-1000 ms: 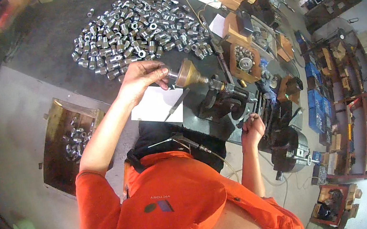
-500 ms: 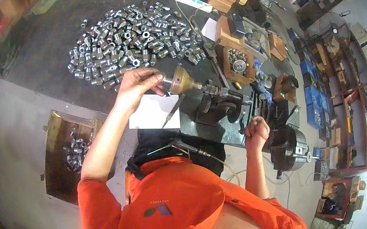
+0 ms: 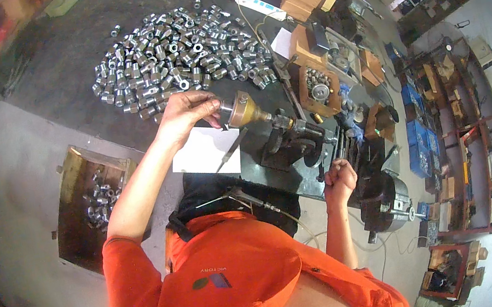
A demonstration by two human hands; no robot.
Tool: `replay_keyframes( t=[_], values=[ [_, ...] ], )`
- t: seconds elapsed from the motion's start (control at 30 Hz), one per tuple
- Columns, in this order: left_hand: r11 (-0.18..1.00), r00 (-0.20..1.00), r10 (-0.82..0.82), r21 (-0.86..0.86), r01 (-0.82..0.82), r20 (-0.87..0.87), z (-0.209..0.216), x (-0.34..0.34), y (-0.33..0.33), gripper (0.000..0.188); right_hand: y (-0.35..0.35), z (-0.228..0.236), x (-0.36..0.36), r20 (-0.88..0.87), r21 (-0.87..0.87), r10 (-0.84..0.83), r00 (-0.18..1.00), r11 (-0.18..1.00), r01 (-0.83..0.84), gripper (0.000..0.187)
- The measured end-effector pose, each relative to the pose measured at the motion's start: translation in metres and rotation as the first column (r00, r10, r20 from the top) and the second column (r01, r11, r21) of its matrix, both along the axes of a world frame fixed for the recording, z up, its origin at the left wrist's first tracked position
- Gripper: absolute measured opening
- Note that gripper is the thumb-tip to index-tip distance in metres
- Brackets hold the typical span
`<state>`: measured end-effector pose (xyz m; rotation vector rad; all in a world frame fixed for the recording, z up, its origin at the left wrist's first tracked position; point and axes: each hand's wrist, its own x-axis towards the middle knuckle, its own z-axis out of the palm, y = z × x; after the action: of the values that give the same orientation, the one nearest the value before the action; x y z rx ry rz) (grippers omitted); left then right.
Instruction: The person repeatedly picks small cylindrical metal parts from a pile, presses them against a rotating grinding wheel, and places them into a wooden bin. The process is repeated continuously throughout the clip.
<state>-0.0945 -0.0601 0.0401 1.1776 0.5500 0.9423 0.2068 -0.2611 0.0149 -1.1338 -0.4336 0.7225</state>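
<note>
My left hand (image 3: 190, 114) is closed on a shiny metal fitting (image 3: 225, 113) at the mouth of a brass-coloured round chuck (image 3: 247, 111). The chuck sits on the end of a dark bench fixture (image 3: 287, 146) with a horizontal spindle. My right hand (image 3: 340, 180) is closed in a fist at the bench's near edge, by the fixture's right end; dark rods run up from beside it, and what it grips is hidden. Beneath my left hand lies a white sheet (image 3: 200, 153) with a dark, thin pointed tool (image 3: 231, 149) across it.
A large pile of hex metal fittings (image 3: 177, 54) covers the bench's far middle. A wooden box (image 3: 73, 208) with more fittings stands at left. An air gun (image 3: 253, 199) with a hose lies close to me. Right are a box of small parts (image 3: 318, 86) and a round grey machine (image 3: 387, 198).
My right hand has shifted slightly left and down. My left hand stays at the chuck, which looks turned a little. The whole view has moved slightly.
</note>
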Motion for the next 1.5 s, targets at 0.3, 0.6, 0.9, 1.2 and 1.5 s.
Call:
replay_keyframes(
  t=[0.3, 0.6, 0.9, 1.2, 1.5],
  values=[
    [1.000, 1.000, 0.004, 0.020, -0.004, 0.029, 0.000, 0.002, -0.001, 0.025, -0.001, 0.008, -0.005, -0.004, 0.018, -0.008, 1.000, 1.000, 0.008, 0.014],
    [0.998, 0.998, -0.063, 0.024, 0.063, -0.008, 0.006, -0.001, 0.004, 0.025, 0.002, 0.031, 0.003, 0.006, 0.058, 0.090, 0.996, 0.994, -0.090, 0.015],
    [0.995, 0.997, -0.072, 0.062, 0.075, -0.041, 0.005, -0.001, 0.004, 0.028, 0.050, 0.050, 0.043, -0.047, 0.113, 0.137, 0.989, 0.985, -0.131, 0.020],
    [0.999, 0.998, 0.004, 0.035, -0.002, -0.062, 0.003, 0.003, -0.004, 0.027, 0.107, 0.000, 0.068, -0.052, 0.011, -0.051, 0.997, 0.999, 0.052, 0.017],
    [0.992, 0.995, 0.060, 0.119, -0.050, -0.081, -0.004, 0.007, -0.008, 0.032, 0.080, -0.048, 0.041, -0.031, -0.159, -0.201, 0.979, 0.968, 0.194, 0.016]
  ],
)
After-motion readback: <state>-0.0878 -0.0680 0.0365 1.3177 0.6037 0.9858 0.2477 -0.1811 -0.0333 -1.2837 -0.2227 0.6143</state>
